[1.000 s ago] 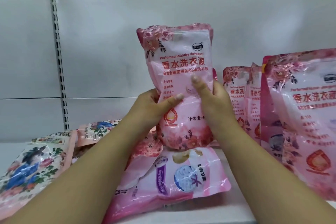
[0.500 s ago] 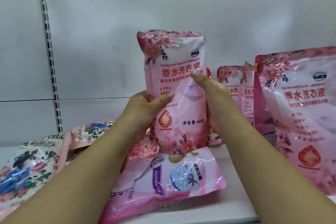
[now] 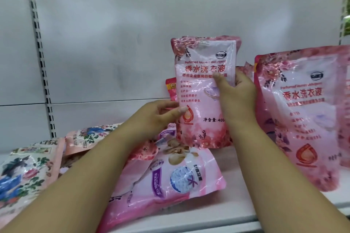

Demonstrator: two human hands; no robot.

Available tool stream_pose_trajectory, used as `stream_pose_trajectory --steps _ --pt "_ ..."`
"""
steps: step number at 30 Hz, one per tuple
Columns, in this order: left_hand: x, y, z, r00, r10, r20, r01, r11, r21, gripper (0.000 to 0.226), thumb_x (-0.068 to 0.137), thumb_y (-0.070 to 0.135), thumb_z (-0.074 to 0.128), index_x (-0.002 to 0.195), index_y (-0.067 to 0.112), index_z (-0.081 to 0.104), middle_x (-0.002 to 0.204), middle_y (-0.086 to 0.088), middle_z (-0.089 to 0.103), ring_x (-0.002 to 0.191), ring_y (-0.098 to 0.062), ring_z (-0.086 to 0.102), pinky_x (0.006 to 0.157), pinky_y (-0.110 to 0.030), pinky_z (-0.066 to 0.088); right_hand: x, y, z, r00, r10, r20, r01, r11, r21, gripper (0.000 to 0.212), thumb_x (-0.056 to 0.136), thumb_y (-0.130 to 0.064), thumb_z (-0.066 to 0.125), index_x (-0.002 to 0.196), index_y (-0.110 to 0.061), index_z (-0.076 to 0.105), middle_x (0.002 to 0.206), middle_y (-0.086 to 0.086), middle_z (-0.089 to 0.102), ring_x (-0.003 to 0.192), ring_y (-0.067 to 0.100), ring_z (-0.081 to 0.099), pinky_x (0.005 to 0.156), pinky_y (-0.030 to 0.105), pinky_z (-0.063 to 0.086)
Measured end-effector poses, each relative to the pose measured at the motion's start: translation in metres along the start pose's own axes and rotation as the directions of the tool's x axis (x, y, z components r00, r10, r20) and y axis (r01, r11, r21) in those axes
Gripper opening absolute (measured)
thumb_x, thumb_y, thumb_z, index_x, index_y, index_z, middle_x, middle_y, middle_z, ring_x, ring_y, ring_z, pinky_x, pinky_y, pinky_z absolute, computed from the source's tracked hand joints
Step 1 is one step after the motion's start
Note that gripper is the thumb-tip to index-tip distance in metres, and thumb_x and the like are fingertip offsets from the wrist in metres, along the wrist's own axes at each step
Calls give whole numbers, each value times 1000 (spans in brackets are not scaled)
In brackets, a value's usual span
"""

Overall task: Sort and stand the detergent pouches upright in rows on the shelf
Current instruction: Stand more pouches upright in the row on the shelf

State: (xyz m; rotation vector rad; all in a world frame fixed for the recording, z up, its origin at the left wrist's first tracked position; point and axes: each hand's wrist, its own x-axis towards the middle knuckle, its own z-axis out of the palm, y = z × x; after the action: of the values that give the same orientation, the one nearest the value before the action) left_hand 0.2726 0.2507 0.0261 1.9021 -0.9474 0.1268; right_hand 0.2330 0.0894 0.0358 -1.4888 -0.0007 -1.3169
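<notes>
Since a second ago the pouch (image 3: 205, 92) has drifted right and down, toward the standing row (image 3: 303, 111); its base is about at the shelf (image 3: 236, 200). My left hand (image 3: 161, 117) pinches its lower left edge, my right hand (image 3: 236, 92) wraps the right side, thumb on front. Feels like it'd be floppy, sloshy and slick, so I'd grip both side seams low.
</notes>
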Motion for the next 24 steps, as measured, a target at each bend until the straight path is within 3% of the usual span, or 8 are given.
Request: stream_pose_trajectory --steps 5,7,11,13,15,17,21,24 --pt "0 0 0 995 -8 95 7 1000 5 40 80 41 56 120 34 56 103 13 66 81 11 61 66 -5 48 6 11 -11 981 194 6 -194 979 60 19 90 -30 58 99 -14 61 69 -11 61 47 -7 58 55 17 48" --pt "1 -4 -1 980 -15 200 15 1000 3 44 77 39 60 120 42 50 110 15 64 85 12 61 75 -7 48 6 7 -12 977 206 62 -209 976 65 19 87 -30 61 99 -15 58 73 -10 60 44 -10 55 48 9 45" --pt "4 -10 2 939 -11 344 -4 999 43 79 70 45 68 141 31 36 129 14 56 118 2 51 103 -25 40 9 5 -15 946 225 235 -226 974 -25 39 77 -31 72 107 -19 51 97 -4 63 85 11 64 78 28 53" --pt "4 -10 5 932 16 362 -16 1000 -3 65 73 32 63 133 37 39 123 19 59 113 7 53 96 -17 44 9 5 -16 959 165 229 -156 986 -60 36 81 -24 69 111 -14 52 92 -6 61 83 7 63 77 26 52" --pt "5 -9 8 942 37 335 -30 999 -26 49 78 24 60 115 49 40 106 28 62 97 16 57 81 -5 45 6 6 -16 979 79 185 -83 996 14 29 87 -17 62 112 -7 53 83 -7 58 64 -7 58 60 12 49" --pt "5 -6 8 958 27 285 -19 999 -31 48 76 29 59 112 51 36 96 28 63 83 19 59 73 -1 44 2 7 -17 990 20 140 -30 997 69 25 89 -17 60 110 -4 53 80 -6 57 59 -10 54 57 6 44" --pt "2 -5 12 961 -32 276 -3 992 128 61 63 51 58 122 37 52 109 20 65 97 5 61 98 -24 44 -3 6 -17 991 -127 50 126 992 14 20 91 -17 57 104 -2 58 71 -17 52 54 -13 50 56 0 38" --pt "-1 -1 15 958 -90 274 -27 918 396 62 73 60 51 130 36 48 118 26 50 102 2 51 93 -18 35 -2 3 -18 958 -287 1 285 950 -130 21 91 -14 56 100 4 58 74 -14 46 59 -7 46 60 -2 34"
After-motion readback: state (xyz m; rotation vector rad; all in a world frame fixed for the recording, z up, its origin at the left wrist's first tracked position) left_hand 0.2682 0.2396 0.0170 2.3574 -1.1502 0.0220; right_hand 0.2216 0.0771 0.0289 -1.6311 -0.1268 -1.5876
